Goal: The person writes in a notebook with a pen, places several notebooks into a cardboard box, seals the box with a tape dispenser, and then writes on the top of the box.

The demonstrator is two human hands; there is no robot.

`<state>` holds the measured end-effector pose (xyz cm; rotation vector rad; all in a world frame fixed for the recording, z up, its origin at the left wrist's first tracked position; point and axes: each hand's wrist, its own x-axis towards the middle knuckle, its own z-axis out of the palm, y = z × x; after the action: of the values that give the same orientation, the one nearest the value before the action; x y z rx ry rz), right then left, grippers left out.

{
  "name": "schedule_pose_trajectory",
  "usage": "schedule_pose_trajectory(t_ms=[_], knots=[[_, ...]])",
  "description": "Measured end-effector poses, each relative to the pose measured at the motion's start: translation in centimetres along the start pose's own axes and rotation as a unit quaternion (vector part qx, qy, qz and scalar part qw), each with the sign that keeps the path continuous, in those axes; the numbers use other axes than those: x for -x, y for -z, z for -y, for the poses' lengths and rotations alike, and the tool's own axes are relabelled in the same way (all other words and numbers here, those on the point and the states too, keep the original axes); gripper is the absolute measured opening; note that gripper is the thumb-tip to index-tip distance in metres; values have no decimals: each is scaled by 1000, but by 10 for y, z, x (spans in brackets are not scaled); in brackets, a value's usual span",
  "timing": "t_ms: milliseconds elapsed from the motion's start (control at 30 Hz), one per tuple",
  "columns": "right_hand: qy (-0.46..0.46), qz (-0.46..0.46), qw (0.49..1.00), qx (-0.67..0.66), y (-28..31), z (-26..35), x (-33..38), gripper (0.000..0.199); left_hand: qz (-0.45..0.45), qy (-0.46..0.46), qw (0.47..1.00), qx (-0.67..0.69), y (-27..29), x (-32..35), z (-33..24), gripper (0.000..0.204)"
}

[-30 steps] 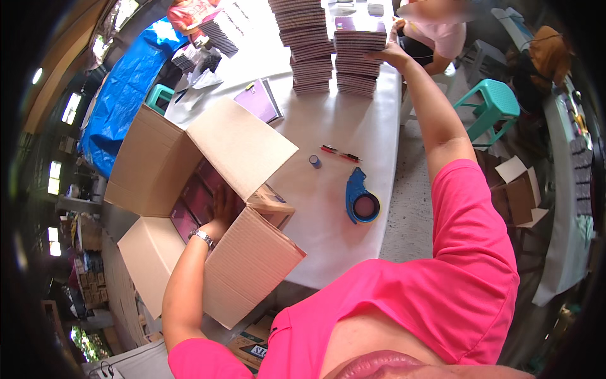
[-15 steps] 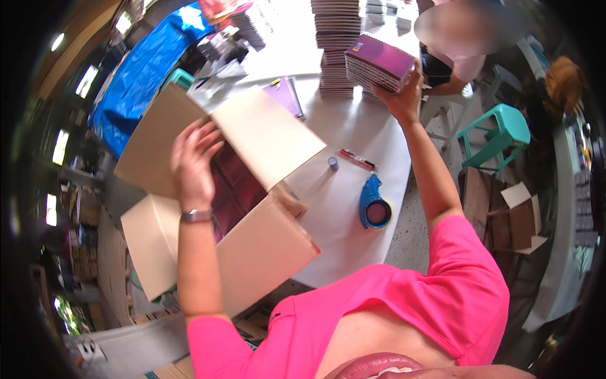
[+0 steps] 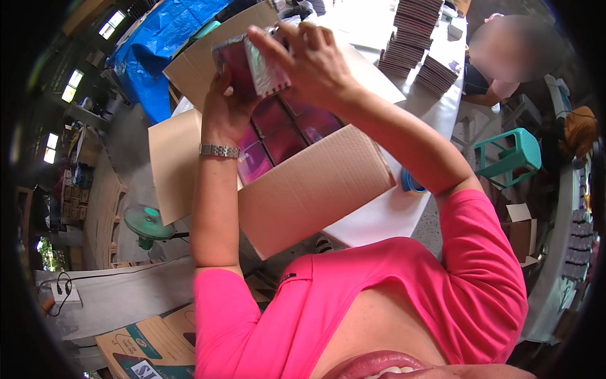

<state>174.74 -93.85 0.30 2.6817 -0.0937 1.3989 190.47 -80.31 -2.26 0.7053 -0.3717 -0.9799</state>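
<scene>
A small bundle of purple spiral notebooks (image 3: 238,71) is raised over an open cardboard box (image 3: 315,183). My left hand (image 3: 228,108) is closed around its lower left side, and my right hand (image 3: 319,63) grips it from the right, fingers over the far end. The bundle is slightly blurred and tilted, its white page edges facing right. Inside the box, purple notebooks (image 3: 287,139) lie in rows below my hands. The box flaps stand spread outward; my forearms pass over the near side.
Tall stacks of notebooks (image 3: 407,41) stand on the white table (image 3: 379,218), a shorter stack (image 3: 437,74) beside them. My right arm partly hides a blue tape dispenser (image 3: 411,182). A person sits at back right near a green stool (image 3: 514,151). A fan (image 3: 148,222) stands at left.
My right hand has brought the notebook bundle leftward from beside the tall stacks to above the box. My left hand has left the box flap and now holds the bundle too. The view has shifted.
</scene>
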Motion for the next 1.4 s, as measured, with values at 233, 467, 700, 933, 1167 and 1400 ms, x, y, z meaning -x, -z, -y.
schedule_pose_trajectory(t_ms=[233,467,700,933,1167,1400], knots=[[116,-38,963,242,-44,45,-15,81,-76,-77,994,-11,47,30,-29,32],[61,-4,961,271,-54,58,-19,85,-226,-263,930,-120,35,30,-37,37],[-203,111,973,3,-59,15,-20,95,-214,-253,902,-275,24,26,-32,61],[-240,350,905,-13,-79,5,-14,65,-279,-197,872,-351,63,26,-42,60],[-262,436,855,-105,-89,18,3,79,-228,-48,677,-698,92,14,-60,68],[-42,302,931,-200,-100,-17,21,57,22,170,232,-958,55,28,12,127]])
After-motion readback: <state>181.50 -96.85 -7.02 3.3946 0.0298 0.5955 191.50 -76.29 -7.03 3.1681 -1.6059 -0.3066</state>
